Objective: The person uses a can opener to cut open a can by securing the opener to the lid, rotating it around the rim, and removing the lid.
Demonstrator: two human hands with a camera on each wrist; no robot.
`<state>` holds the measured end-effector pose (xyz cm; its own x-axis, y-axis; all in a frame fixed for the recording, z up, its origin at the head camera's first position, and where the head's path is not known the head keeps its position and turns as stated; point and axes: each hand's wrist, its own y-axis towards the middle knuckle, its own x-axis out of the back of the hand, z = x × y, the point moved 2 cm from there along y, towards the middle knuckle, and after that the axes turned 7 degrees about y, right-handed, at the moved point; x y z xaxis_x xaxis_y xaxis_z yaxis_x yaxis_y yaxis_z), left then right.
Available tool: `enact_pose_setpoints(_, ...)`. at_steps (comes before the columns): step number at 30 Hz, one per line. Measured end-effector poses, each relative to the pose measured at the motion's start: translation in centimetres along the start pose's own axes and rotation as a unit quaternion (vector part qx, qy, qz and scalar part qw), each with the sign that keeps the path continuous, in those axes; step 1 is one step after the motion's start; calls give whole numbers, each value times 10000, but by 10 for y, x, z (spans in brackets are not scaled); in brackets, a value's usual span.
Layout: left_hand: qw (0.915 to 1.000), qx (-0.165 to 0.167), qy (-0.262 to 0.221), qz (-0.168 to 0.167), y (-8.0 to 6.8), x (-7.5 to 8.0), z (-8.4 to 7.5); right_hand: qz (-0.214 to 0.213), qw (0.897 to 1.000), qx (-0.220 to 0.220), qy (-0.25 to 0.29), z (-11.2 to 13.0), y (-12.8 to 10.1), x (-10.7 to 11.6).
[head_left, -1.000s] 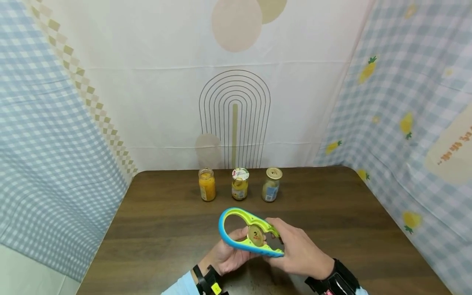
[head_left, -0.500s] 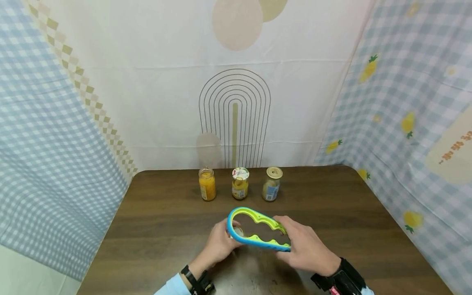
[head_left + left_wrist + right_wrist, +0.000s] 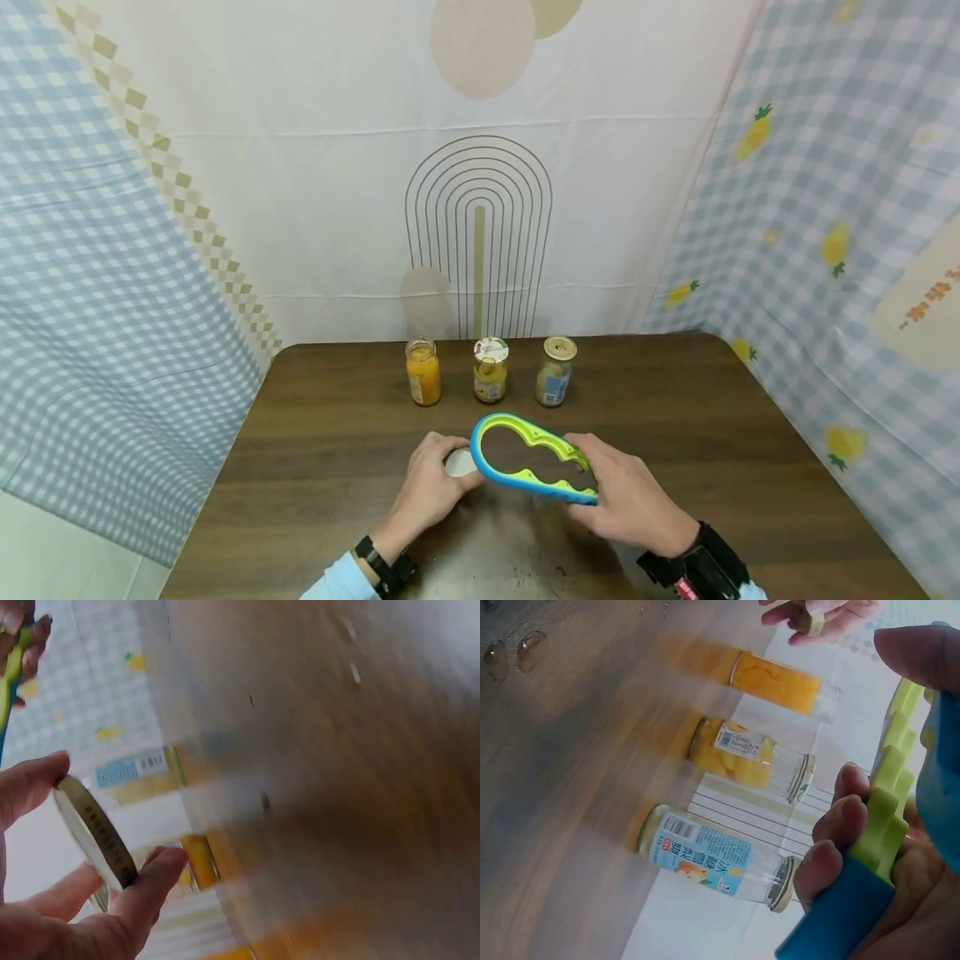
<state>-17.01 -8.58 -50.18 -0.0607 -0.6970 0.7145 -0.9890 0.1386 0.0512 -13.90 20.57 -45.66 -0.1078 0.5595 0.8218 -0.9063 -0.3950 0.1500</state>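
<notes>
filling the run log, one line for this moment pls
left hand: pinches lid | right hand: grips opener | three jars at table rear

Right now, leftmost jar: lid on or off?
Off. The leftmost jar has a bare glass rim; the left hand pinches a lid.

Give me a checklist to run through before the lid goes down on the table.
1. Round metal lid pinched in left hand: ok.
2. Blue and green plastic jar opener gripped by right hand, off the lid: ok.
3. Dark wooden table bare beside left hand: ok.
4. Three glass jars upright at the far edge, apart from both hands: ok.
5. Leftmost orange-filled jar uncapped: ok.
6. Table dry near hands: not ok, droplets show.
</notes>
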Motion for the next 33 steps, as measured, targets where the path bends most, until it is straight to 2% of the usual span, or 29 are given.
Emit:
enact_pose_setpoints(4, 9996, 118, 190, 159, 4, 7, 14, -31, 9999, -135, 101, -2, -4, 0)
enact_pose_setpoints(8, 9975, 263, 595, 272, 9, 15, 26, -55, 9993, -342, 113, -6, -9, 3)
enact_pose_setpoints(14, 9877, 419, 1456, 374, 14, 25, 38, -209, 9989, -415, -65, -10, -14, 7)
enact_pose_setpoints(17, 9842, 409, 1684, 370, 17, 28, 44, -260, 9989, -392, -80, -10, -15, 8)
enact_pose_setpoints(24, 9854, 510, 1580, 378, 25, 32, 55, -330, 9984, -467, 35, -9, -16, 8)
enact_pose_setpoints(29, 9861, 650, 1474, 417, 26, 34, 58, -239, 9982, -534, 87, -10, -18, 7)
enact_pose_setpoints(33, 9877, 623, 1381, 395, 26, 35, 58, -171, 9979, -624, 83, -11, -18, 6)
